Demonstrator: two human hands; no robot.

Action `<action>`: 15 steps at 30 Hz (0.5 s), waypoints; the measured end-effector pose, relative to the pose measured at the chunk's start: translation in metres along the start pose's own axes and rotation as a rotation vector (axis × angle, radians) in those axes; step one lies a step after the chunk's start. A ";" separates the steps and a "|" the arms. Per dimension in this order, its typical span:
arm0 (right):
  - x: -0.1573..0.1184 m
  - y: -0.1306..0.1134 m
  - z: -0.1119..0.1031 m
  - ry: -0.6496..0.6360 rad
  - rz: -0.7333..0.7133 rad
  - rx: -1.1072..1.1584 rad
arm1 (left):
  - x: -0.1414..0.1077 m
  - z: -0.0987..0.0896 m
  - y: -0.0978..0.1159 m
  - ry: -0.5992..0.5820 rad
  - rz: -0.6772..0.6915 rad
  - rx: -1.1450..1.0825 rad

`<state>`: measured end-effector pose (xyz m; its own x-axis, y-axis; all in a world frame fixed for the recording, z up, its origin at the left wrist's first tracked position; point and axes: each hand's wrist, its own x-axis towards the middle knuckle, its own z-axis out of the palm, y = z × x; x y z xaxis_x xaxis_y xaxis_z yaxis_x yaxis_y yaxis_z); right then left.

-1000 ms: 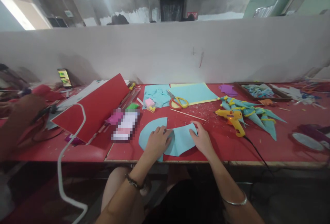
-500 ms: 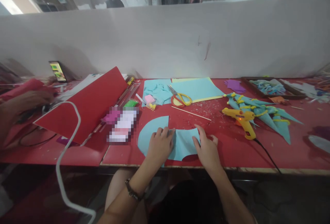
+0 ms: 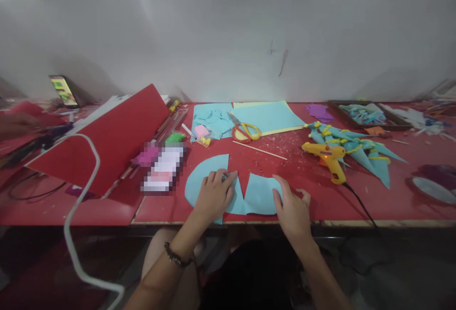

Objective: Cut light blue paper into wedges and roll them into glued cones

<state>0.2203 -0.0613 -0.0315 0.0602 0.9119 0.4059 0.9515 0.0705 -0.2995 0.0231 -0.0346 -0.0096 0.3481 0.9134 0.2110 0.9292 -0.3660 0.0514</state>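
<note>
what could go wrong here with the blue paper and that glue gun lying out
The blue paper between the left hand and right hand narrows below a V-shaped gap, so a pull there might rip it crookedly.

The glue gun has an orange light on, so its tip may be hot enough to burn a straying hand.

Its cord runs over the table's front edge; a snag could drag it.

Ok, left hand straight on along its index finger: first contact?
Past the light-blue paper under it, the left hand would probably meet the thin pale stick on the red tabletop; hand height unclear.
</note>
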 end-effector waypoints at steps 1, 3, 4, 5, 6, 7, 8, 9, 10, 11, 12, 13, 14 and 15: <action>-0.002 0.003 -0.002 0.005 0.001 -0.004 | 0.000 0.001 0.000 -0.002 -0.003 -0.011; -0.006 0.012 -0.006 0.028 0.011 -0.011 | 0.001 0.001 -0.001 -0.011 -0.001 -0.026; -0.007 0.018 -0.008 0.047 0.024 -0.018 | 0.001 0.001 0.000 -0.014 0.002 -0.032; -0.008 0.024 -0.010 0.072 0.041 -0.028 | 0.001 0.001 -0.001 -0.016 0.003 -0.036; -0.008 0.031 -0.011 0.100 0.060 -0.033 | 0.001 0.001 -0.001 -0.018 0.005 -0.039; -0.008 0.037 -0.012 0.128 0.077 -0.032 | 0.001 0.001 -0.002 -0.020 0.006 -0.040; -0.008 0.042 -0.012 0.156 0.089 -0.020 | 0.000 0.001 -0.004 -0.024 0.006 -0.037; -0.007 0.046 -0.011 0.183 0.100 -0.004 | -0.002 0.000 -0.006 -0.026 0.002 -0.028; -0.006 0.048 -0.010 0.212 0.115 0.010 | -0.004 -0.001 -0.009 -0.028 -0.004 -0.015; -0.006 0.048 -0.009 0.244 0.133 0.017 | -0.007 -0.001 -0.012 -0.027 -0.016 0.002; -0.005 0.047 -0.007 0.277 0.150 0.015 | -0.009 -0.002 -0.015 -0.023 -0.030 0.018; -0.005 0.046 -0.005 0.307 0.159 0.006 | -0.012 -0.003 -0.018 -0.021 -0.038 0.032; -0.005 0.044 -0.004 0.329 0.159 -0.002 | -0.013 -0.004 -0.021 -0.018 -0.044 0.043; -0.005 0.042 -0.003 0.338 0.151 -0.008 | -0.014 -0.004 -0.023 -0.016 -0.045 0.048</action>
<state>0.2606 -0.0639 -0.0438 0.2948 0.7265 0.6207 0.9266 -0.0586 -0.3715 -0.0034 -0.0403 -0.0098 0.3079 0.9315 0.1937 0.9485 -0.3164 0.0139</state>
